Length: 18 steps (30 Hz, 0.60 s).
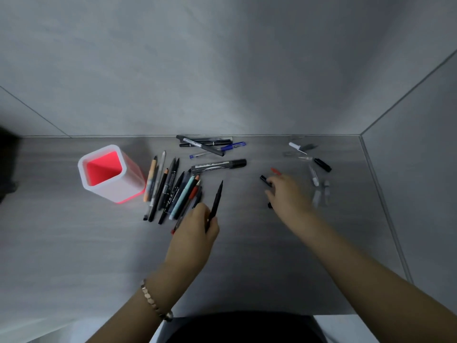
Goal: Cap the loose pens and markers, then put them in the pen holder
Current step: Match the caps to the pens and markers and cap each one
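- While the left hand [197, 227] is closing its fingers around a black pen [215, 203], the pen's bare tip is pointing up and away from the person.
- The right hand [288, 194] is reaching over the caps on the right side of the desk [247, 256]. A black cap [264, 179] is sitting right at its fingertips, but it is too blurry to tell if the fingers are pinching it or just touching it.
- A red cap [275, 171] is lying just past that hand.
- More caps, clear, white and black ones [319, 177], are lying spread out farther right.
- A row of pens [173, 191] is lying side by side just left of the left hand.
- A fat black marker [218, 165] is lying across the desk behind the row.
- A small pile of pens [210, 146], some blue, is lying by the back wall.
- The holder [108, 173], white outside and red inside, is standing up on the left, near the row of pens. Nothing is showing inside it.
- A bracelet [154, 302] is sitting on the left wrist.
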### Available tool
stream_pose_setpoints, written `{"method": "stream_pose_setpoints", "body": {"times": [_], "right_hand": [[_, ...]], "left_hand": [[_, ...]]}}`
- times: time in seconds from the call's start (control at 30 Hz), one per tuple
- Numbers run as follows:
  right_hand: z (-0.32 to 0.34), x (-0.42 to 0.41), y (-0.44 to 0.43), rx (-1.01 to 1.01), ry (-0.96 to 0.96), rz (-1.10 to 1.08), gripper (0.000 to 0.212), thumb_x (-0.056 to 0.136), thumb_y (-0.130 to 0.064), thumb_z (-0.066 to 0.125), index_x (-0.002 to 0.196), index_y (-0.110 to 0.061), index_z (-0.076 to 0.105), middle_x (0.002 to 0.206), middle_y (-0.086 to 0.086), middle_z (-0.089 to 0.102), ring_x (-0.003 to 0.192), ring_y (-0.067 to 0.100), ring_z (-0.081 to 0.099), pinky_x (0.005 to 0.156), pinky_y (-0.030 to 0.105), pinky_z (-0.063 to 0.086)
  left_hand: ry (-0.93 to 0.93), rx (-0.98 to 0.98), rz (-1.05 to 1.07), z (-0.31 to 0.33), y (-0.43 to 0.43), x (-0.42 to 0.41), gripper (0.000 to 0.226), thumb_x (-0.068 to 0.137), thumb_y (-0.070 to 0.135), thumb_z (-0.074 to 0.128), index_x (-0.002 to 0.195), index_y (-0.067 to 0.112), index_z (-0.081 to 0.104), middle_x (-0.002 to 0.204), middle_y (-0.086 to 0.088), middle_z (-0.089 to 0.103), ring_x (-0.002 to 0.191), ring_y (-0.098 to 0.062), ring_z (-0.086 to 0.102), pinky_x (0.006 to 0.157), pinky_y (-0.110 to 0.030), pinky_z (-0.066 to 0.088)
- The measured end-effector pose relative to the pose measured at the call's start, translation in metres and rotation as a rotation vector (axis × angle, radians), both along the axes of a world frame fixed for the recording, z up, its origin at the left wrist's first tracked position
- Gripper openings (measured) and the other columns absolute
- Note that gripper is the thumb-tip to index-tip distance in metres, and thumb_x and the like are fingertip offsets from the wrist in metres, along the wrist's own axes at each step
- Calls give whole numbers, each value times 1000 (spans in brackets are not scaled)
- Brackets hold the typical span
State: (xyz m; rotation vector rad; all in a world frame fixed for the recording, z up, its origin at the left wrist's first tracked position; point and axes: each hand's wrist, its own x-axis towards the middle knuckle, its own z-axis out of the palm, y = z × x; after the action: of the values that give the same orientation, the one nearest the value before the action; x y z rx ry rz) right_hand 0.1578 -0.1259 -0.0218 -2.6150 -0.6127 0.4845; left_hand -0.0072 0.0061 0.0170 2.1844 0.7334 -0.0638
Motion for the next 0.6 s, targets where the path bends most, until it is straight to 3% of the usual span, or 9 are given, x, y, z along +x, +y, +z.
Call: {"method": "stream_pose_setpoints", "body": {"times": [0.1,0.2,0.27,0.33,0.43,0.5,0.6], "right_hand": [[-15,11,15,-168,-51,3,30,91,-14,46,118,1,48,130,20,45,113,36,49,91,39,42],[-20,14,14,-221,-108,18,23,91,-11,45,110,0,52,118,18,50,102,35,52,81,39,44],[-13,10,10,-58,-93,45,19,89,-15,49,102,-2,57,107,14,54,95,31,53,77,36,43],[6,-5,5,249,51,15,13,88,-14,53,97,-8,60,93,5,59,84,19,55,74,30,44],[44,-37,-12,694,325,60,26,88,-12,52,100,-34,57,80,-12,60,77,8,59,76,23,49],[61,-53,-24,814,365,116,37,86,-15,50,104,-48,55,83,-11,62,77,7,61,78,18,51],[76,-68,-36,868,382,107,29,82,-24,51,102,-43,60,88,-6,64,75,7,63,74,16,51]], "left_hand": [[-103,-18,31,11,-5,-10,10,92,19,49,83,15,49,65,2,45,55,-11,45,51,-16,38],[-117,-86,92,19,-9,-19,15,92,17,48,77,19,46,55,4,39,46,-6,41,44,-12,34],[-115,-153,154,23,-10,-24,17,93,17,47,77,23,46,53,3,39,44,-5,40,42,-14,33],[-148,-205,192,27,-11,-27,18,92,16,47,76,25,47,52,4,41,43,-6,38,41,-15,32],[-204,-244,188,34,-12,-32,17,91,17,48,77,26,49,52,7,46,45,-7,35,43,-16,30],[-226,-243,159,38,-13,-34,17,91,16,49,76,25,49,56,8,47,46,-7,35,44,-16,29],[-253,-219,114,43,-14,-36,16,89,14,51,76,24,49,59,4,45,47,-8,35,45,-16,28]]}}
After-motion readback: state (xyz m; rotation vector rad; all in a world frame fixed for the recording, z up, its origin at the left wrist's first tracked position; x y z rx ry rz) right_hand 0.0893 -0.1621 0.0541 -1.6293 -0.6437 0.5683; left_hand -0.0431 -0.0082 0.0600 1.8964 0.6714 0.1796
